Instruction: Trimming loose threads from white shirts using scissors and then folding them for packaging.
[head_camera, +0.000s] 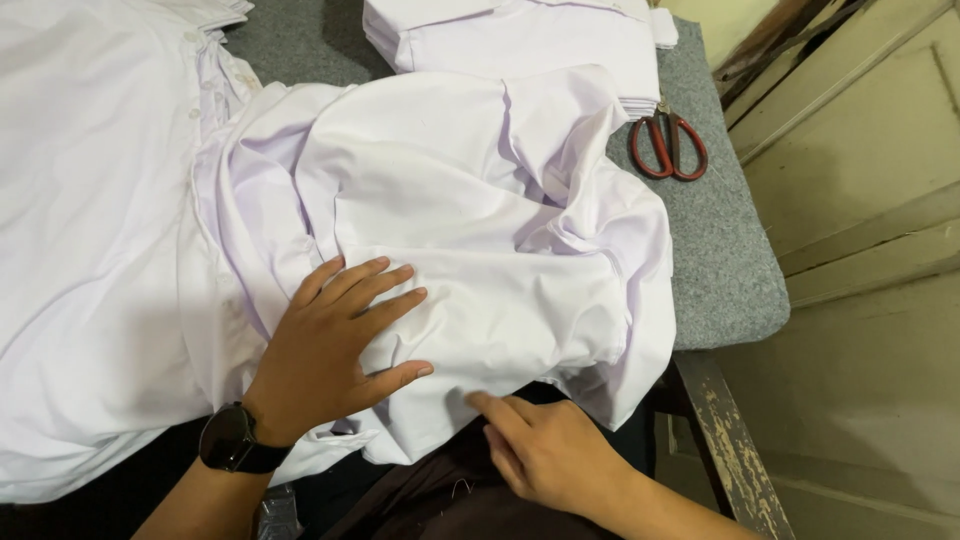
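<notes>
- Our left hand (335, 345) lies flat on the white shirt (470, 260), fingers spread and palm down, with a black wristwatch (232, 440) on its wrist at about seven o'clock from the hand.
- Our right hand (545, 450) sits at four o'clock from the left hand, index finger stretched out and touching the shirt's near hem; the other fingers are curled under, and we cannot tell whether they pinch any cloth.
- The white shirt is crumpled across the middle of the grey padded table (720, 260); its lower edge hangs over the near table edge towards us, above dark cloth on our lap (450, 500).
- At nine o'clock from the shirt, more white fabric (90, 250) spreads to the left border, with a row of buttons showing near the top.
- At twelve o'clock we count one stack of folded white garments (520, 40), its layered edges visible on its right side.
- One pair of red-handled scissors (668, 145) lies at two o'clock from the shirt, just beside the stack's corner, closed.
- Bare grey padding shows at three o'clock, between the shirt and the table's right edge, and as a smaller patch at eleven o'clock.
- Beyond the right edge stand a worn wooden frame (725, 440) and pale panelled boards (870, 200).
- Count: two hands, one watch, one scissors, one stack.
</notes>
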